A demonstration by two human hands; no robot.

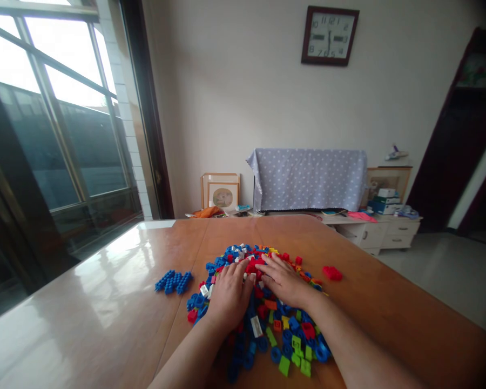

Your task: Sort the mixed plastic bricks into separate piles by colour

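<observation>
A big pile of toy bricks (285, 346) in blue, red, green, orange, yellow and white lies on the table. My left hand (231, 292) rests over the middle left of the pile, palm down, its fingers pointing away from me and touching bricks. From the right, my right hand (282, 278) reaches onto the pile with its fingers spread over red bricks (254, 265). The two hands are close together, fingertips nearly meeting. Whatever lies beneath the palms is hidden. Neither hand shows a brick gripped in it.
Joined blue pieces (173, 282) lie left of the pile, and a red cluster (332, 273) lies to its right. The brown wooden table (117, 324) has its far edge before a cloth-covered object (310, 179) and a white cabinet (391, 233).
</observation>
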